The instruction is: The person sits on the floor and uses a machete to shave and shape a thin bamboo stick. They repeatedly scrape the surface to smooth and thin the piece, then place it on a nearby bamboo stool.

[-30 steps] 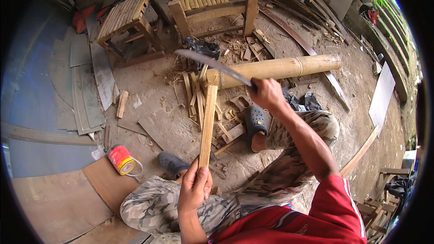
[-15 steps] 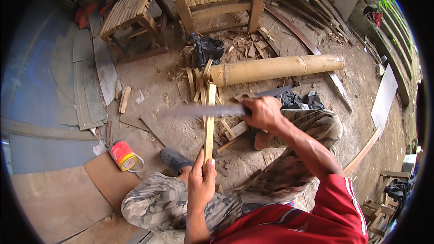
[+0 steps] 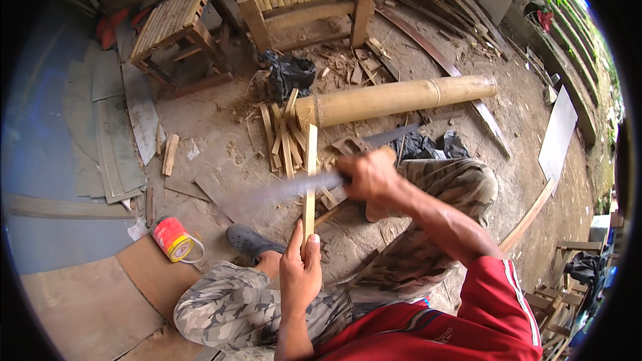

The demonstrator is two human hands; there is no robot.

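My left hand [image 3: 301,271] is closed around the lower end of a split bamboo strip [image 3: 310,180], which points away from me, thumb along its side. In my right hand [image 3: 371,172] is the handle of a machete. Its motion-blurred blade [image 3: 274,192] points left and crosses the strip above my left fingers; I cannot tell whether it touches. Beyond the strip's far end, several thin bamboo strips [image 3: 286,139] lie in a loose pile. A thick bamboo pole [image 3: 401,100] rests on the ground behind them.
A handsaw [image 3: 394,135] lies near black plastic [image 3: 428,144] by my right knee. A red and yellow can [image 3: 172,237] stands left of my shoe [image 3: 249,242]. Two bamboo-slat stools [image 3: 172,20] [image 3: 294,7] stand at the back. Wood scraps litter the ground.
My right hand has moved left and toward me, bringing the machete blade lower along the strip and tilting it. My left hand keeps its hold. The whole view has shifted slightly.
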